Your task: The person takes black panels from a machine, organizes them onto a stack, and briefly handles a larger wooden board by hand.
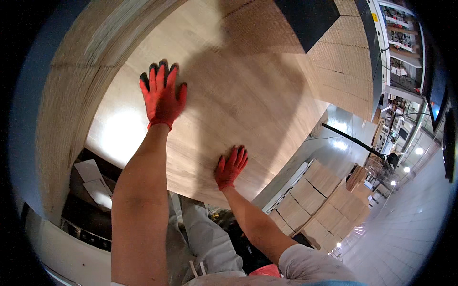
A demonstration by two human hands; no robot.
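Observation:
A wide, light wood-grain board [257,95] lies in front of me, partly under my shadow. My left hand [163,97], in a red glove with dark fingertips, rests flat on its left part with the fingers spread. Closer to me, my right hand [231,168] in a matching red glove lies on the board near its front edge, fingers stretched out. Neither hand holds anything. A bright light reflection shows on the board to the left of my left wrist.
A tall stack of thin boards [78,81] rises along the left. Another stack [341,62] stands at the far right, with a dark panel [305,19] beside it. Right of me are a black pole [353,139] and stacks of wood-coloured pieces [305,195]. White sheets [93,178] lie at lower left.

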